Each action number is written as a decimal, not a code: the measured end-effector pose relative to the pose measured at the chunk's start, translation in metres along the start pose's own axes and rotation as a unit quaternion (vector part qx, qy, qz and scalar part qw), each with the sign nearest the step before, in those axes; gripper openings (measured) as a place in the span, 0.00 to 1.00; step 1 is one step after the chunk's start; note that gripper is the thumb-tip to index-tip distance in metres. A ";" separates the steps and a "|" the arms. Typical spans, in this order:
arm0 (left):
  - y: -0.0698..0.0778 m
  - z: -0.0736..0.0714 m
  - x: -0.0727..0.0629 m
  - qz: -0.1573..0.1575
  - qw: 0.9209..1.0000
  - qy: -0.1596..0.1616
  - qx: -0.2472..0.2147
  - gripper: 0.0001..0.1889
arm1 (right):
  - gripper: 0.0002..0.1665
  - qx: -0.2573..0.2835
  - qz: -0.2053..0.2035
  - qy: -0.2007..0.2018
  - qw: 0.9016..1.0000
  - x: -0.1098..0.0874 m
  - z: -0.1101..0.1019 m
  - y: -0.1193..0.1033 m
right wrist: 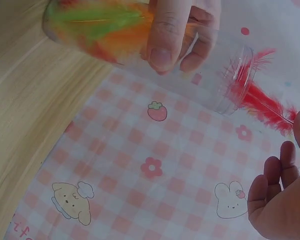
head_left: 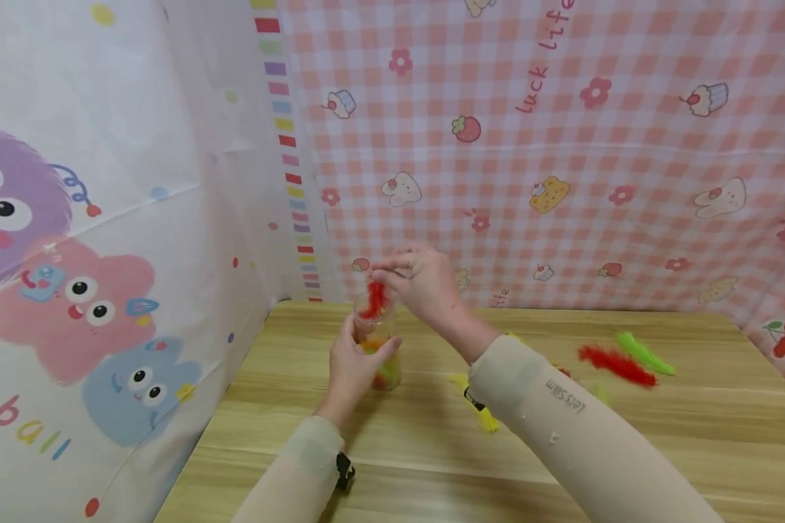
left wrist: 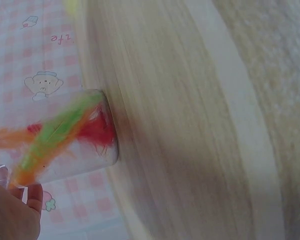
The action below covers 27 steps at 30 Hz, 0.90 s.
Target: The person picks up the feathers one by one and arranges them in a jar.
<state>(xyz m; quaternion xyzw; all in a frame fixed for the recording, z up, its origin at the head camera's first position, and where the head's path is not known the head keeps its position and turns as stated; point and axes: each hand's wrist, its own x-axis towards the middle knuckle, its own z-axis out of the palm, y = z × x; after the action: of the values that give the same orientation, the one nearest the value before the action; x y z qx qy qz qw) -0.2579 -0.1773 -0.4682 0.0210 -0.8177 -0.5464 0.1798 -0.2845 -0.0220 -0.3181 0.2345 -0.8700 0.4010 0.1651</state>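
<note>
A clear plastic jar [right wrist: 185, 85] stands upright on the wooden table, with green, orange and red feathers [left wrist: 60, 130] inside its lower part. My left hand [head_left: 356, 363] grips the jar around its middle, thumb on the near side. Above the mouth, my right hand [head_left: 425, 283] pinches the quill end of a red feather [right wrist: 267, 107] between thumb and fingertips. The feather's lower end reaches into the jar's open rim [right wrist: 242, 80]. In the right wrist view the other fingers of the right hand [right wrist: 280, 195] hang below the pinch.
On the table [head_left: 432, 465], a red feather [head_left: 618, 365] and a green feather [head_left: 646, 354] lie to the right. Yellow feathers [head_left: 487, 420] lie partly hidden under the right forearm. A checked pink cloth [head_left: 530, 145] hangs behind the table, and a white printed cloth [head_left: 190, 290] hangs at left.
</note>
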 end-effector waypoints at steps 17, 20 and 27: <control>0.000 0.003 0.000 -0.002 1.000 0.004 0.006 0.37 | 0.19 -0.019 0.075 -0.135 0.988 -0.006 -0.003 0.011; 0.000 0.003 -0.001 -0.002 1.000 0.005 0.007 0.37 | 0.21 0.000 0.085 -0.125 0.989 -0.011 -0.011 0.019; 0.001 0.002 -0.001 -0.002 1.000 0.007 0.009 0.37 | 0.19 -0.011 0.086 -0.127 0.988 -0.021 -0.028 0.042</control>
<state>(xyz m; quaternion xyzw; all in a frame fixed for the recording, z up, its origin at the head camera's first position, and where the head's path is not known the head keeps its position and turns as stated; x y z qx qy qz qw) -0.2576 -0.1754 -0.4684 0.0280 -0.8213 -0.5393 0.1839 -0.2865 0.0293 -0.3368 0.2060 -0.9052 0.3713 0.0208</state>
